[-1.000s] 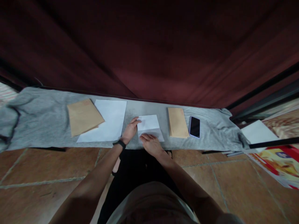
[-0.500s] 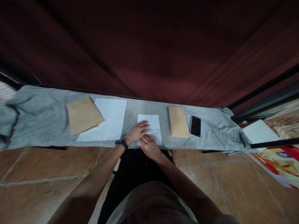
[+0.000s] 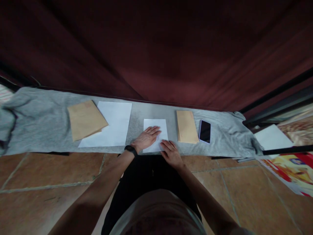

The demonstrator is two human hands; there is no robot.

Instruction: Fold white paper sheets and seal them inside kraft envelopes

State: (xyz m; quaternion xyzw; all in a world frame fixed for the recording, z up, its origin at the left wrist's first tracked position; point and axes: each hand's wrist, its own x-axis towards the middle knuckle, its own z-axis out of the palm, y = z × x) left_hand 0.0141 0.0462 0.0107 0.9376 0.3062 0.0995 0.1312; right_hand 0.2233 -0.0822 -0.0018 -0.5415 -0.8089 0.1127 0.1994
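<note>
A small white sheet of paper (image 3: 154, 122), which looks folded, lies on the grey cloth in front of me. My left hand (image 3: 148, 137), with a dark band on the wrist, rests flat across its middle, fingers stretched to the right. Over the sheet's lower right edge lies my right hand (image 3: 171, 153), its fingers extended and touching the paper. Neither hand grips anything. Left of them is a stack of larger white sheets (image 3: 117, 124), partly under brown envelopes (image 3: 86, 119). To the right lies a pile of narrower brown envelopes (image 3: 187, 127).
A phone (image 3: 204, 132) with a dark screen lies right of the narrow envelopes. Grey cloth (image 3: 44, 120) covers the long narrow surface. A dark red curtain (image 3: 156, 65) hangs behind it. At the far right are a white sheet (image 3: 274, 137) and a colourful box (image 3: 293, 171).
My right hand has slid right, away from my left, to the paper's right edge. My left hand has shifted slightly right and lies flatter over the middle.
</note>
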